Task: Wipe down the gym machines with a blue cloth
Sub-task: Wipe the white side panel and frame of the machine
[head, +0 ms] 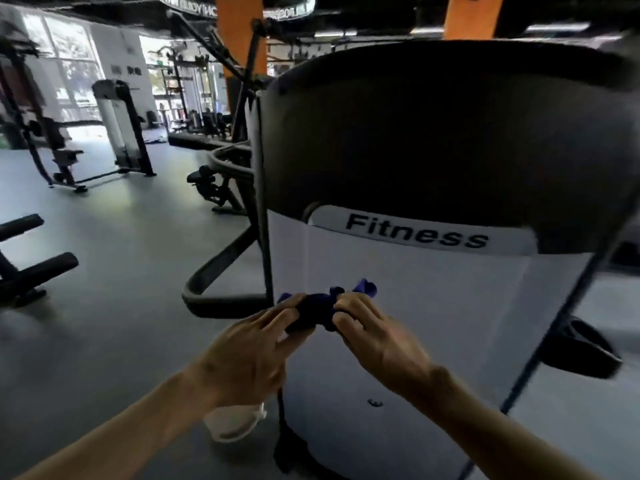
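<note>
Bunched dark blue cloth (320, 311) low in the centre of the frame, gripped from both ends. Left hand (251, 351) curled round its left end, fingers wrapped over the fabric; right hand (374, 336) pinching the right end, a tuft of cloth sticking up beyond the knuckles. Just behind, filling the centre and right of the frame, a tall gym machine shroud (408, 306), white panel below and black cap above, marked "Fitness" (417, 232). Grey rubber floor (104, 271) at left. Black-framed weight machine (117, 129) in the upper left. Orange pillar (239, 36) at top centre.
</note>
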The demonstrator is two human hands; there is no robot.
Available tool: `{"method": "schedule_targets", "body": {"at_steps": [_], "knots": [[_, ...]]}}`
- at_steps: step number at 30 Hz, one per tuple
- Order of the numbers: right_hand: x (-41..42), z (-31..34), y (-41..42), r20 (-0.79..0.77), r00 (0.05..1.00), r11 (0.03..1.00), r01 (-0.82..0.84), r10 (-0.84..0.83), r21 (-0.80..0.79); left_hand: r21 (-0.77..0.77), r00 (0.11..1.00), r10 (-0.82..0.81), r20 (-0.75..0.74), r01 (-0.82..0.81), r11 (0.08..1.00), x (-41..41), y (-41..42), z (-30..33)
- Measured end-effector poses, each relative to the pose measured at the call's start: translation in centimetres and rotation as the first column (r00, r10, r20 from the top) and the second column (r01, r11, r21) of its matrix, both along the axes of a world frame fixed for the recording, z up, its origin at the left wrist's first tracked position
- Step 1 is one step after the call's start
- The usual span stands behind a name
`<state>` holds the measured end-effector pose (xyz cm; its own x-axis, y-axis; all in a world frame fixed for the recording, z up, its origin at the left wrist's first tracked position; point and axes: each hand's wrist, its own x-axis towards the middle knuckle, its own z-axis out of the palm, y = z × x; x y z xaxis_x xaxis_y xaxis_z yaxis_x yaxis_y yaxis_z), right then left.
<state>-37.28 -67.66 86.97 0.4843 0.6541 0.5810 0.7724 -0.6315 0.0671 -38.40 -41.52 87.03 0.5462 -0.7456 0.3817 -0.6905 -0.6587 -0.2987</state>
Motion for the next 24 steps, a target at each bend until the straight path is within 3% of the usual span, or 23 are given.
{"method": "schedule_targets", "body": {"at_steps": [10, 15, 24], "knots": [[-13.9, 5.5, -29.1, 0.092, 0.959, 0.959, 0.257, -0.268, 0.117, -0.056, 0.943, -0.272, 0.19, 0.287, 0.956, -7.1, -29.8, 5.7], [-17.3, 7.6, -37.7, 0.132, 0.926, 0.931, 0.337, -0.355, 0.141, -0.003, 0.865, -0.338, 0.371, 0.365, 0.931, -8.4, -39.9, 8.4], [-17.0, 8.6, -47.6, 0.178, 0.881, 0.892, 0.4, -0.438, 0.211, -0.026, 0.824, -0.409, 0.392, 0.454, 0.89, -6.5, -51.3, 11.2]]}}
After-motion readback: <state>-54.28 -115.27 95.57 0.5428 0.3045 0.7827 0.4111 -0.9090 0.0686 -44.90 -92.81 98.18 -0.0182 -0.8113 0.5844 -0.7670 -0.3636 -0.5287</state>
